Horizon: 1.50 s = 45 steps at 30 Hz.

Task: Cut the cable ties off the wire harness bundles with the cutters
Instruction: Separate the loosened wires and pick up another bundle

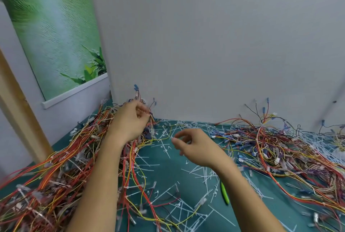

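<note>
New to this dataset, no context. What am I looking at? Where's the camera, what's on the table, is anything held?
No robot here: these are a person's two bare hands, filmed by one camera worn on the head, looking down. The left hand grips part of the left pile of wires. The right hand hangs loosely curled, holding nothing. The right pile sprawls opposite. Cut ties litter the green mat. The green cutters lie on the mat, untouched.

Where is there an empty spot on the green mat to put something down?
Barest is the green mat between the left wire heap and the right forearm, with only scattered cut ties on it. A smaller patch lies right of the green cutters. The left heap and the right wire heap are crowded.
</note>
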Each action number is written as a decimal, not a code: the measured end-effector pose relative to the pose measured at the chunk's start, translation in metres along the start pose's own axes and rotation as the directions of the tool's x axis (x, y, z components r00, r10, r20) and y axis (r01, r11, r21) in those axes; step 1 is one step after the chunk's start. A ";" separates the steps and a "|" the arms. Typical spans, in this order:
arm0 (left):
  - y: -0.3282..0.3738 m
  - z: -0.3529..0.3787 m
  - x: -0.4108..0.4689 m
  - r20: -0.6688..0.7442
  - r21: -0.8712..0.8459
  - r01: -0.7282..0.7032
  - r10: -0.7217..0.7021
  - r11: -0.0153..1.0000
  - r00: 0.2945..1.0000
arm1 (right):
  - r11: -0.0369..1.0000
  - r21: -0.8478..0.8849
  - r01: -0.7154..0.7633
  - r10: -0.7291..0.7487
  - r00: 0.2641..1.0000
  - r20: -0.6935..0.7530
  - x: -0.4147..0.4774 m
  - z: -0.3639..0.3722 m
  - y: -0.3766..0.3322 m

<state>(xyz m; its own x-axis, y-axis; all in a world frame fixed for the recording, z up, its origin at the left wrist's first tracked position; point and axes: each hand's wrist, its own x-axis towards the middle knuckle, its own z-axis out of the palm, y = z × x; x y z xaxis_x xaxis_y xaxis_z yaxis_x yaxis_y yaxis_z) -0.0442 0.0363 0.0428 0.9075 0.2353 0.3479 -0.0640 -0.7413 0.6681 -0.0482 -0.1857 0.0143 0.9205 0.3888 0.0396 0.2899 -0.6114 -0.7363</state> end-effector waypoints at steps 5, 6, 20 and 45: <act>0.039 0.017 -0.015 -0.031 -0.430 -0.053 0.044 0.901 0.999 | 0.685 0.725 0.077 -0.014 0.996 -0.093 0.013 0.013 -0.017; 0.045 0.019 -0.019 0.014 -0.471 -0.050 0.065 0.881 0.998 | 0.604 0.793 0.078 0.007 0.995 -0.103 0.016 0.014 -0.017; 0.038 0.039 -0.016 0.420 -0.575 0.313 -0.056 0.756 0.906 | 0.314 0.947 -0.069 0.234 0.972 -0.007 0.029 -0.012 0.024; -0.005 0.024 0.005 -0.206 -0.537 -0.149 0.042 0.831 0.978 | 0.668 0.742 0.052 0.049 0.992 -0.114 -0.010 -0.061 0.011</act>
<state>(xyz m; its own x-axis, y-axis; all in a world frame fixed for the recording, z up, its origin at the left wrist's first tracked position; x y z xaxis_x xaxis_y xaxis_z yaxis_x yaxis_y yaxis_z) -0.0293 0.0257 0.0253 0.7989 0.3286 0.5037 -0.4109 -0.3135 0.8561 -0.0382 -0.2387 0.0471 0.9574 0.2775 0.0801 0.0473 0.1229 -0.9913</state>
